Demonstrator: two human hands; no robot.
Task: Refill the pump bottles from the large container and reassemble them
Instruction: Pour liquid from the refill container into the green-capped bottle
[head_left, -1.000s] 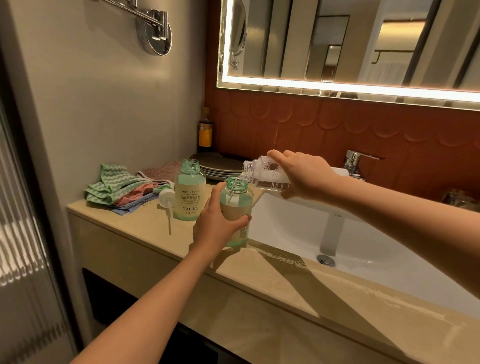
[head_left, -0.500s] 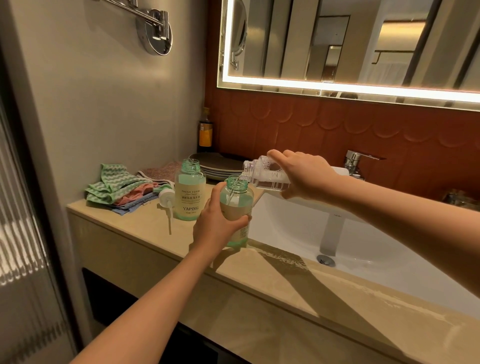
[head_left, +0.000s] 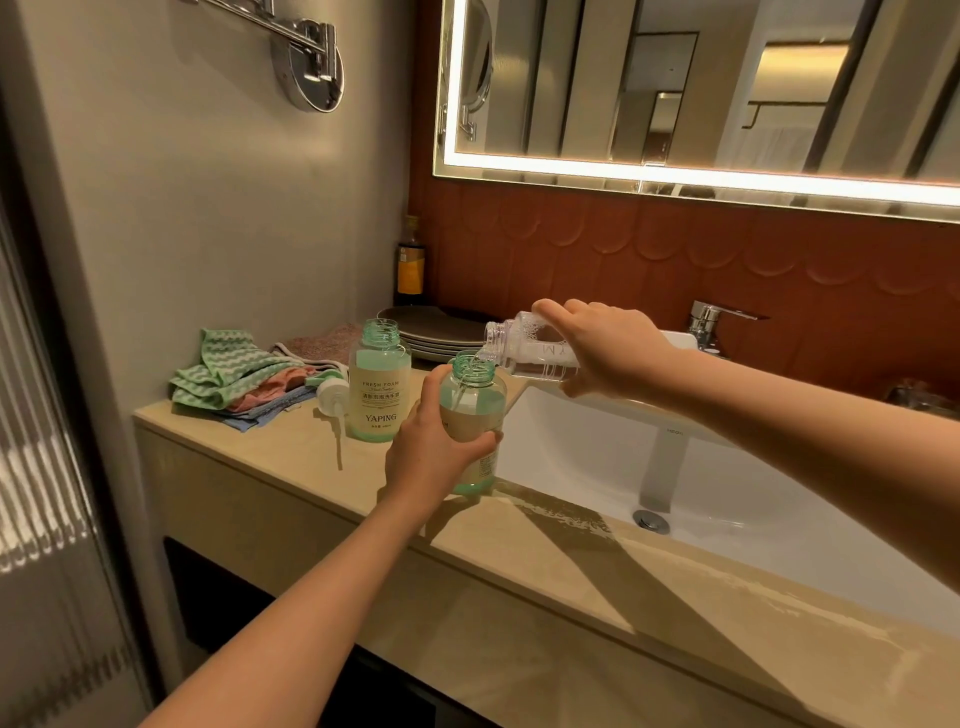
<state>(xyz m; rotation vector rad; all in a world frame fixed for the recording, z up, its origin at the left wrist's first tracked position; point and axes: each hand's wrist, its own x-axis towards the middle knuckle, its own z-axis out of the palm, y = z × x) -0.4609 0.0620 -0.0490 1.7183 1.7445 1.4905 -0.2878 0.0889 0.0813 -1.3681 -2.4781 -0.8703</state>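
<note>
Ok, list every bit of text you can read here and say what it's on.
"FRESH FOAM": top of the label on the standing green bottle.
"YAPING": lower on that label.
Chinese characters and fine print there: too small.
"Y M": clear bottle in the right hand, partly covered.
Label of the held green bottle: hidden by the left hand.
Mark on the sink, yellow label of the dark bottle: unreadable.

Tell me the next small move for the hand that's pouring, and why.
Probably lift the base of the clear bottle a little with the right hand: it lies almost level, and only a thin stream falls into the open neck of the green bottle, which the left hand grips upright on the counter.
</note>
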